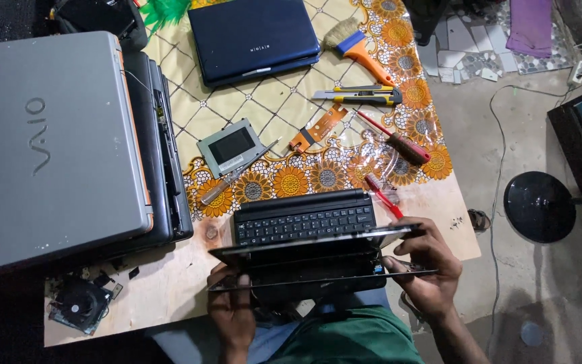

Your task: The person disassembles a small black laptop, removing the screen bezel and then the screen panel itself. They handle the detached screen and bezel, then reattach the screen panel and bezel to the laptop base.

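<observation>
Green-clothed lap at the near edge of the bench (170, 296). Small black netbook (304, 222) stands open just above it, keyboard facing up, lid tilted toward the person. Left hand (232, 310) grips the lid's lower left corner, fingers curled round the edge. Right hand (426, 266) pinches the lid's right edge, thumb on top, fingers closed beneath.

Beyond the netbook, on a sunflower-print cloth (291, 101): a red-handled screwdriver (395, 141), a clear-handled screwdriver (234, 176), a grey hard drive (230, 147), a yellow utility knife (358, 96), an orange-handled brush (358, 50), a closed blue laptop (254, 37). Far left, a stack of closed laptops, silver one (48, 148) on top. A loose cooling fan (79, 305) sits at the bench's near left corner.
</observation>
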